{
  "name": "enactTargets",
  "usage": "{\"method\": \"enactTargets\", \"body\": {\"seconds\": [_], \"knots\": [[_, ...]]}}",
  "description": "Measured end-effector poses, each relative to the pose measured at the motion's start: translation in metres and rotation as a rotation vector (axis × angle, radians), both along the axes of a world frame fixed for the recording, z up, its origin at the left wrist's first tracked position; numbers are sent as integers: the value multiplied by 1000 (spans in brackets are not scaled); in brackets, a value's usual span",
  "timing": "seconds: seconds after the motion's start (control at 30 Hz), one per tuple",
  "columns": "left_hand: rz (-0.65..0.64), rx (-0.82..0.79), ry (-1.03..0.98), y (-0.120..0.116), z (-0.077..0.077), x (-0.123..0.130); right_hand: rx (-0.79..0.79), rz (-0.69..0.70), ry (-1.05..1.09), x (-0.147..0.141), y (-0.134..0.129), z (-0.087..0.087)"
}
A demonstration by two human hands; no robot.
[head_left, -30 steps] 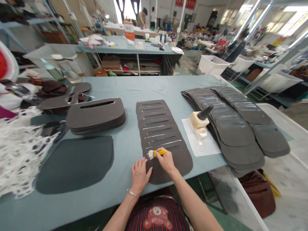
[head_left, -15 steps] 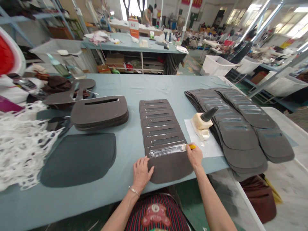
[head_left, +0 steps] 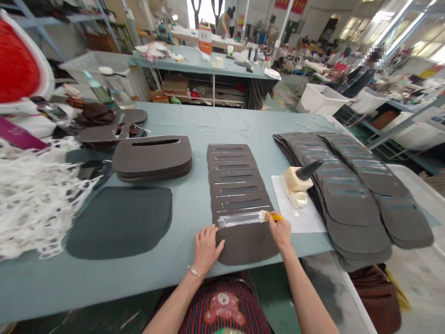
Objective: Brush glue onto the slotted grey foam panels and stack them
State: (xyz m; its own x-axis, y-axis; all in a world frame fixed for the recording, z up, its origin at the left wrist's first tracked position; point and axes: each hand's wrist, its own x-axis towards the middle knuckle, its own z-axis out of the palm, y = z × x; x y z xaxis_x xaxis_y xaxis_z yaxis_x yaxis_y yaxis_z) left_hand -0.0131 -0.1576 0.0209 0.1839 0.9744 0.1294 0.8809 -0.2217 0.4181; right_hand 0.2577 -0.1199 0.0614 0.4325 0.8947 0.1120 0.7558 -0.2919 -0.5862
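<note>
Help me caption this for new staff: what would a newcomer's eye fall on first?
Probably the white streak across the nearest dark sheet near centre, where the right grip holds a yellow-handled brush. Next, the tangled white strips at far left and the red shape above them.

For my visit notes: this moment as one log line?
left hand: touching front panel; right hand: gripping yellow-handled brush; white streaks: across panel

Brush point(head_left: 267, 216): handle partly covered by the right hand point(head_left: 281, 233)
Slotted panels point(head_left: 238, 184): rear ones partly hidden under nearer ones
White mesh point(head_left: 34, 199): cut off at the left edge
Red banner point(head_left: 298, 6): top cropped, markings too small to read
</note>
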Motion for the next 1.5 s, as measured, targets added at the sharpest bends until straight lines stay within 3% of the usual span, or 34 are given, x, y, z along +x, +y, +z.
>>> {"method": "enactTargets", "body": {"seconds": [0.07, 0.13, 0.27, 0.33, 0.4, 0.47, 0.53, 0.63, 0.7, 0.77, 0.9, 0.97, 1.03, 1.2, 1.27, 1.4, 1.5], "knots": [[8, 1, -14, 2, 1, -1, 26, 12, -11, 17, 3, 10], [24, -1, -31, 6, 4, -1, 94, 102, 87, 6, 8, 19], [32, 38, -47, 23, 9, 2, 179, 261, 289, -66, 22, 24], [21, 60, -40, 31, 8, 5, 167, 342, 349, -102, 31, 18], [14, 57, -29, 36, 5, 8, 127, 408, 373, -120, 38, 9], [16, 50, -22, 37, 2, 9, 80, 392, 351, -110, 43, 1], [17, 54, -20, 35, 0, 10, 53, 294, 283, -73, 46, -3], [29, 59, -15, 33, 1, 11, 43, 118, 59, -7, 50, 5], [45, 56, -7, 35, 4, 13, 70, 48, -69, 12, 53, 14], [61, 53, 1, 38, 5, 14, 117, 75, -70, -3, 55, 21], [45, 70, 10, 46, 5, 16, 176, 366, 125, -91, 60, 17], [23, 72, 15, 49, 2, 15, 159, 466, 198, -115, 65, 11], [22, 63, 20, 49, 0, 14, 116, 429, 194, -104, 70, 6], [39, 63, 7, 47, -3, 13, 50, 153, 3, -3, 77, 11], [39, 65, -5, 47, -3, 13, 33, 74, -129, 20, 77, 14], [36, 61, -6, 48, -3, 11, 9, 138, -198, 22, 73, 14], [34, 54, -10, 49, -4, 11, -12, 45, -226, 6, 72, 16]]}}
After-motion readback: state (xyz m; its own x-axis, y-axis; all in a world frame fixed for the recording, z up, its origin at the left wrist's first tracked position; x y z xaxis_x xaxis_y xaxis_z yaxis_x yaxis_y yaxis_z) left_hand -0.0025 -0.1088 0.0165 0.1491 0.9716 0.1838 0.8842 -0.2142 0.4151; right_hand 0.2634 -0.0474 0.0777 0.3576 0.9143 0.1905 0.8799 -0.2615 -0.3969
